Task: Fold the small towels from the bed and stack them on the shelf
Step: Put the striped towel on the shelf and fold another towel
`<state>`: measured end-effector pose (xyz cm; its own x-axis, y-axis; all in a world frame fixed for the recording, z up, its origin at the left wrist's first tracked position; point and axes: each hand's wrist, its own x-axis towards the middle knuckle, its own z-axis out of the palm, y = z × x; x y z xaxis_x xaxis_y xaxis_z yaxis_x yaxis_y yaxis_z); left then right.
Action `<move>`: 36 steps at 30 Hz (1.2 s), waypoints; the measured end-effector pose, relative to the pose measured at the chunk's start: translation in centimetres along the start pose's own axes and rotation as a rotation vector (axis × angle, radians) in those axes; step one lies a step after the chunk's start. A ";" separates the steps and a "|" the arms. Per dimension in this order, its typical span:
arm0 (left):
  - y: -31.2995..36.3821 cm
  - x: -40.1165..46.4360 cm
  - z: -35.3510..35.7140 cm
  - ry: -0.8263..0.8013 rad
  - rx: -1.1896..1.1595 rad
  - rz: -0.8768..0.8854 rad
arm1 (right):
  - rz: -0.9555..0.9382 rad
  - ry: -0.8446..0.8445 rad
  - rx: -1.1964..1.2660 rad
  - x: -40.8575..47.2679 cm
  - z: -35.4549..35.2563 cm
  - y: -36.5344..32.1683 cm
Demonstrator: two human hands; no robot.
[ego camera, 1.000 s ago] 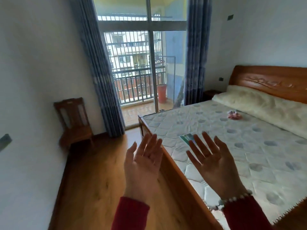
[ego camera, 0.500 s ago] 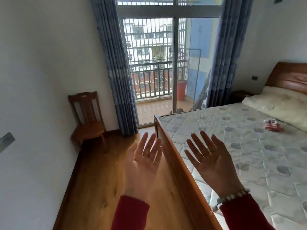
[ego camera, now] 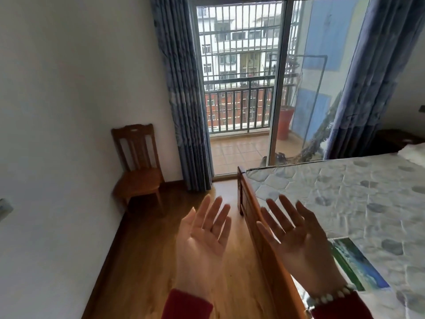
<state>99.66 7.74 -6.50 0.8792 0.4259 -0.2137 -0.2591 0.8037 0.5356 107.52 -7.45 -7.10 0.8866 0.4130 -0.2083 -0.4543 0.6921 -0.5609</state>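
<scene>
Left hand: the left hand (ego camera: 204, 236) is raised palm up, fingers straight and spread, holding nothing, above the wooden floor (ego camera: 147, 261).
Right hand: the right hand (ego camera: 296, 240) is also flat open and empty, with a bead bracelet (ego camera: 331, 295) at the wrist, over the bed frame (ego camera: 259, 229).
Towel: a green and blue towel (ego camera: 358, 265) lies flat on the bed (ego camera: 358, 194), just beside the right hand.
Room: a wooden chair (ego camera: 138, 166) stands at the wall, near the blue curtain (ego camera: 184, 100).

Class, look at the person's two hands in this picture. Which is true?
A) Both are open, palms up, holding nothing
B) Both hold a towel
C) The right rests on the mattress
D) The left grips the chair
A: the left hand and right hand are raised with fingers spread and nothing in them.
</scene>
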 end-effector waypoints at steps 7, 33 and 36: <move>4.5 13.6 -0.1 0.026 -0.038 -0.009 | 0.001 0.007 -0.023 13.8 3.8 1.9; 19.2 61.5 3.0 -0.040 -0.094 -0.039 | -0.005 -0.033 0.034 60.9 18.3 5.0; 20.0 67.1 5.1 -0.073 -0.067 -0.024 | -0.029 -0.038 0.038 66.3 19.6 3.5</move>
<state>155.53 50.32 -6.00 0.9115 0.3769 -0.1646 -0.2619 0.8405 0.4743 162.98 33.94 -7.14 0.8955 0.4146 -0.1615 -0.4325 0.7257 -0.5350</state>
